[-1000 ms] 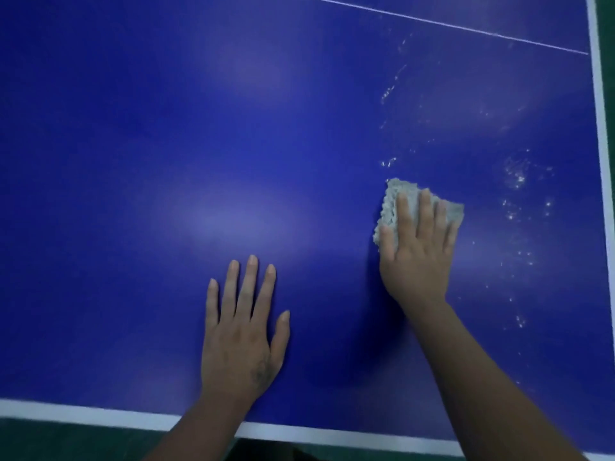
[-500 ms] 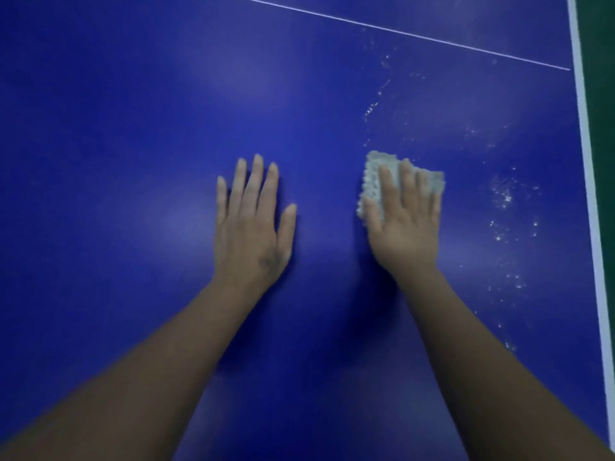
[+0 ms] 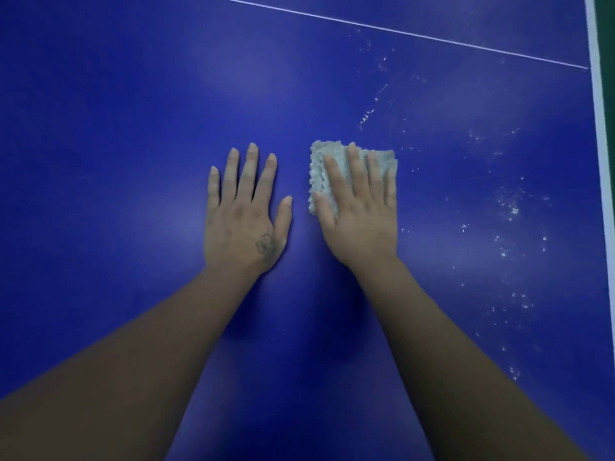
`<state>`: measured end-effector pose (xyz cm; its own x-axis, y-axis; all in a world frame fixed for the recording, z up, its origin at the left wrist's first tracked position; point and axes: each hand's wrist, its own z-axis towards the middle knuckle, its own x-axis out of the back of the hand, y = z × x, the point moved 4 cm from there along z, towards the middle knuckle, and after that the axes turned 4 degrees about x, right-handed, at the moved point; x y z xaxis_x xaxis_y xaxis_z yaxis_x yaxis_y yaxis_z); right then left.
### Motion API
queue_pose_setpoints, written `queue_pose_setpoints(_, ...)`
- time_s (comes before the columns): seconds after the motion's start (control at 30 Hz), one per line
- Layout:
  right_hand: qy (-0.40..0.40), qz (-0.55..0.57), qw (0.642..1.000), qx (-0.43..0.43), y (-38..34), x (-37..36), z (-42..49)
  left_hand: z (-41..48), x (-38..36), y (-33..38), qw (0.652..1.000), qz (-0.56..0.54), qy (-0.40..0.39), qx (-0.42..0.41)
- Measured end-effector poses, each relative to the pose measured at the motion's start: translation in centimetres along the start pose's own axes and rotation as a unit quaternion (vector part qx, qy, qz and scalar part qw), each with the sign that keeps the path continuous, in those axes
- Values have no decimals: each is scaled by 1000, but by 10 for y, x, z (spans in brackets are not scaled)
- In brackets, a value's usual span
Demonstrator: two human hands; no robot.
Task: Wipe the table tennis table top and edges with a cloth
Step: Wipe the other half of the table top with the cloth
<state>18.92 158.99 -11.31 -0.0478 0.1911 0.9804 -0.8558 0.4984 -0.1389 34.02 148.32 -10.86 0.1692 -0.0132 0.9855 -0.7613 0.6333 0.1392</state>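
The blue table tennis table top [image 3: 116,161] fills the view. A folded grey-white cloth [image 3: 324,153] lies flat on it near the middle. My right hand [image 3: 361,207] presses down on the cloth with fingers spread, covering most of it. My left hand [image 3: 244,211] rests flat on the bare blue surface just left of the cloth, fingers apart, holding nothing. White dust specks [image 3: 509,207] are scattered on the surface to the right of the cloth.
A thin white line [image 3: 399,31] crosses the far part of the table. The white edge stripe [image 3: 600,128] runs down the right side, with dark green floor [image 3: 607,28] beyond it.
My left hand slid forward from near the table's front edge to beside the cloth. The view moved forward, so the near white edge is out of sight. My right hand stays on the cloth.
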Motion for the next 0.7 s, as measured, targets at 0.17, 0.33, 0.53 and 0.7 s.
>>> queue_pose_setpoints(0.17, -7, -23, 997, -68, 66, 10, -2, 1, 2, -1, 1000, 5, -6, 7)
queue_pose_setpoints(0.33, -46, -8, 989, -141, 69, 22, -31, 2, 4, 0, 1000, 12, -19, 13)
queue_pose_setpoints(0.53, -21, -13, 1000, -3, 2, 0, 32, 2, 4, 0, 1000, -4, -17, 13)
queue_pose_setpoints(0.7, 24, -11, 1000, 11, 39, -5, 64, 2, 4, 0, 1000, -4, -22, 8)
